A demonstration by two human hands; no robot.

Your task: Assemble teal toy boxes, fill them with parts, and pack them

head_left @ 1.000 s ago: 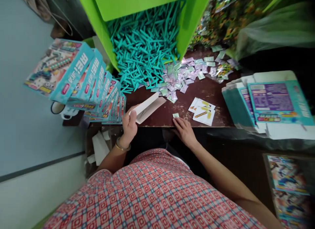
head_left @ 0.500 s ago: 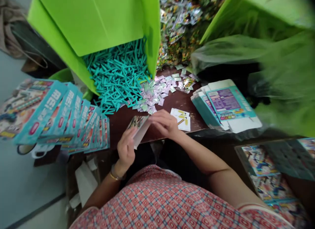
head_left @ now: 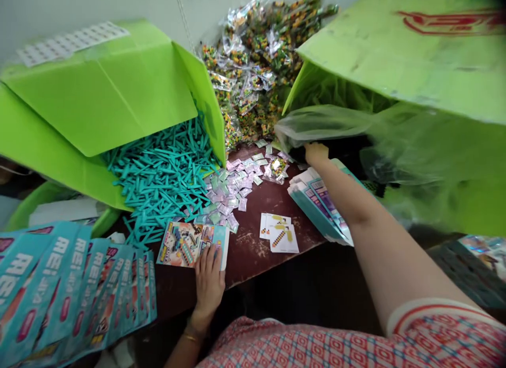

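My left hand (head_left: 209,276) lies with its fingers spread on a colourful printed box (head_left: 187,244), which rests flat near the table's front edge. My right hand (head_left: 317,153) reaches over the stack of teal and purple flat boxes (head_left: 316,204) to the dark opening under the clear plastic bag; its fingertips are hidden there, so what they touch does not show. Between my hands lie white instruction cards (head_left: 282,233) with yellow drawings. Behind them is a heap of small pink and green packets (head_left: 233,186), with one clear bag of coloured pieces (head_left: 276,167) at its right.
A green bin (head_left: 138,94) on its side spills teal sticks (head_left: 166,173) at left. Teal boxes (head_left: 75,294) fan out at front left. Bags of coloured pieces (head_left: 253,78) pile up behind. Another green bin (head_left: 367,57) with plastic film (head_left: 328,120) stands at right.
The box that both hands held up now lies flat on the table under my left hand. My right hand has left it and moved far forward and right. The view has shifted upward.
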